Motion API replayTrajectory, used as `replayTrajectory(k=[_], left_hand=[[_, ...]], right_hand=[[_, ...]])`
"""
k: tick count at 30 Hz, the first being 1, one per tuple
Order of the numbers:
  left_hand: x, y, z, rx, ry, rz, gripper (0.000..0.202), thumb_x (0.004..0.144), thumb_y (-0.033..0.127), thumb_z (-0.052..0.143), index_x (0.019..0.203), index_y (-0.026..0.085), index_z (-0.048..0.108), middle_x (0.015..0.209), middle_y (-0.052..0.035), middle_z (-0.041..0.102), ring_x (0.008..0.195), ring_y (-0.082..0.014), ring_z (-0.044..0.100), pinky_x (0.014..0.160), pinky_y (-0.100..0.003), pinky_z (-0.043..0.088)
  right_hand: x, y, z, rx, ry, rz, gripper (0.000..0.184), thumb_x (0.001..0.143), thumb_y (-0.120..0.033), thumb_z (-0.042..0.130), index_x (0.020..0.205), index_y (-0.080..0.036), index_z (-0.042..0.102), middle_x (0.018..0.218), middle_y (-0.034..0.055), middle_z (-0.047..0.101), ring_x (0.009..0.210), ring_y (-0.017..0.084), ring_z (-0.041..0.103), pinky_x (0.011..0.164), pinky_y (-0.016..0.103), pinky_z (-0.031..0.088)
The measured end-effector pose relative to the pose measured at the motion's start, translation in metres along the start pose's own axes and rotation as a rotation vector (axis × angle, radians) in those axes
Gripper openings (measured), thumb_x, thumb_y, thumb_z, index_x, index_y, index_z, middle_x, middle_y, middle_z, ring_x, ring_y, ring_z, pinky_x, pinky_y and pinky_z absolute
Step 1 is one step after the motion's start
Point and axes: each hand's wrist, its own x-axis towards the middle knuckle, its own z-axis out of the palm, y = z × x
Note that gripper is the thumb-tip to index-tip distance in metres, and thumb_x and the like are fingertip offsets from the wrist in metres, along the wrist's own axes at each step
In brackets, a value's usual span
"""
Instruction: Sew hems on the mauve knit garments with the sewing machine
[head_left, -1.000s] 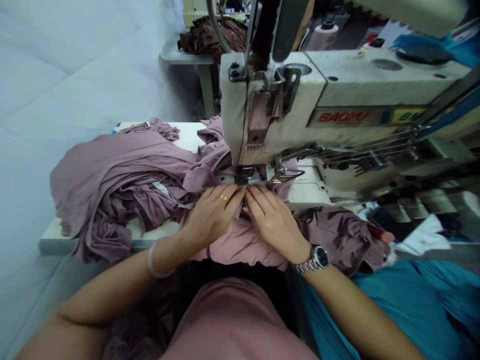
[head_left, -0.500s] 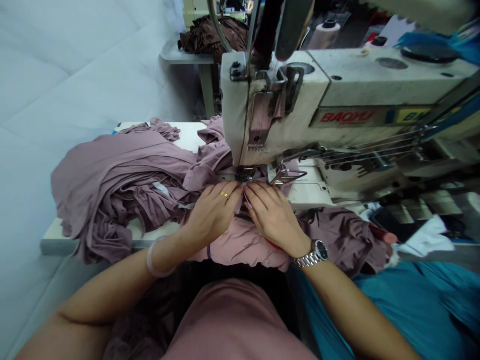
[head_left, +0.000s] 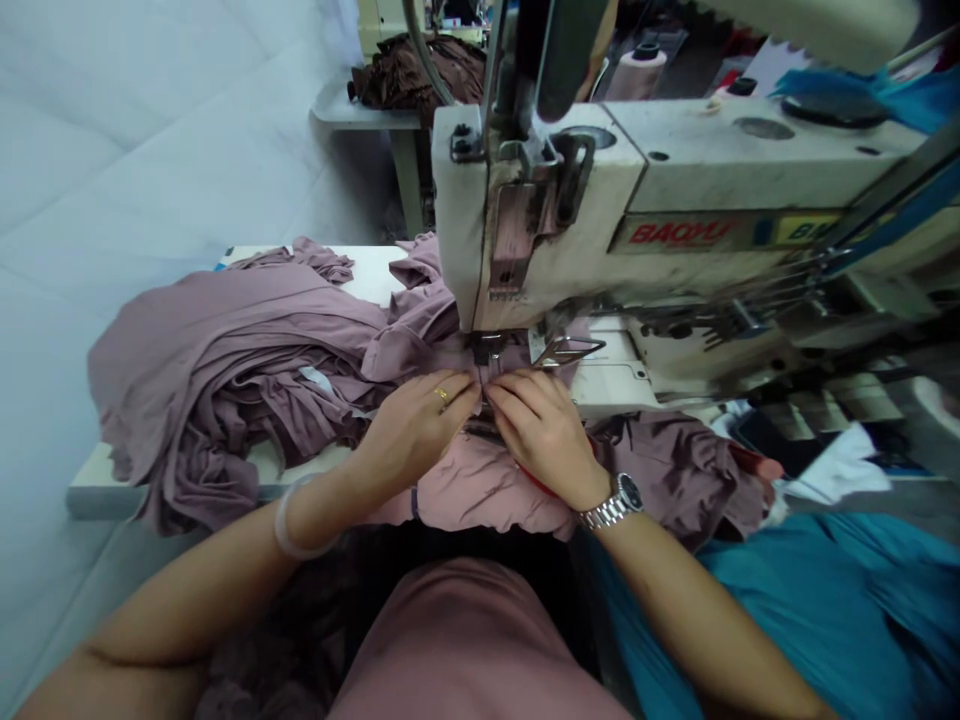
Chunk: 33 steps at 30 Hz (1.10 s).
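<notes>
A cream sewing machine (head_left: pixel 675 190) stands on the table, its presser foot (head_left: pixel 487 350) just beyond my fingertips. Mauve fabric (head_left: pixel 480 480) lies under the foot and drapes toward my lap. My left hand (head_left: pixel 416 425), with a gold ring, presses the fabric on the left of the needle, fingers curled and pinched on the cloth. My right hand (head_left: pixel 544 430), a steel watch on its wrist, grips the same fabric on the right. The fingertips of both hands nearly meet in front of the foot.
A heap of mauve fabric (head_left: pixel 225 370) covers the white table (head_left: pixel 90 480) at the left. Teal cloth (head_left: pixel 825 600) lies at the lower right. Brown fabric (head_left: pixel 420 70) sits on another table behind. A thread cone (head_left: pixel 634 70) stands behind the machine.
Both hands have crept a little forward toward the presser foot with the fabric. The view has shifted slightly to the right and up.
</notes>
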Motion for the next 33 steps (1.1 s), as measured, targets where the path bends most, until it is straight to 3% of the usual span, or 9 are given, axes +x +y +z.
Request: replayTrajectory(k=[7,18,24,33], left_hand=[[0.003,-0.001,0.001,-0.016,-0.002,-0.019,0.019,0.095,0.019,0.053,0.110,0.012,0.064,0.112,-0.0093,0.068,0.103,-0.0218,0.064,0.090,-0.036,0.054],[0.008,-0.007,0.010,-0.028,-0.002,-0.070,0.027,0.098,0.026,0.048,0.115,0.010,0.062,0.117,-0.0129,0.066,0.107,-0.0233,0.062,0.093,-0.038,0.052],[0.007,-0.011,0.011,-0.049,0.005,-0.067,0.027,0.098,0.028,0.050,0.114,0.011,0.063,0.118,-0.0112,0.067,0.108,-0.0229,0.063,0.094,-0.038,0.053],[0.010,-0.008,0.010,-0.026,0.004,-0.098,0.029,0.098,0.028,0.049,0.116,0.010,0.064,0.118,-0.0132,0.066,0.109,-0.0243,0.062,0.093,-0.039,0.053]], right_hand=[[0.007,-0.003,0.003,0.091,0.031,0.059,0.019,0.093,-0.016,0.051,0.105,-0.012,0.066,0.100,0.0096,0.067,0.094,0.020,0.054,0.084,0.038,0.047],[0.014,0.001,0.004,0.014,-0.002,0.116,0.025,0.093,-0.019,0.051,0.111,-0.013,0.068,0.108,0.0105,0.068,0.096,0.022,0.057,0.083,0.039,0.048],[0.024,0.010,0.006,0.034,-0.058,0.149,0.023,0.094,-0.018,0.049,0.103,-0.013,0.070,0.096,0.0101,0.070,0.089,0.020,0.062,0.079,0.035,0.049],[0.023,0.013,0.009,0.028,0.001,0.119,0.022,0.094,-0.017,0.049,0.101,-0.013,0.069,0.097,0.0096,0.070,0.087,0.019,0.062,0.079,0.035,0.048]])
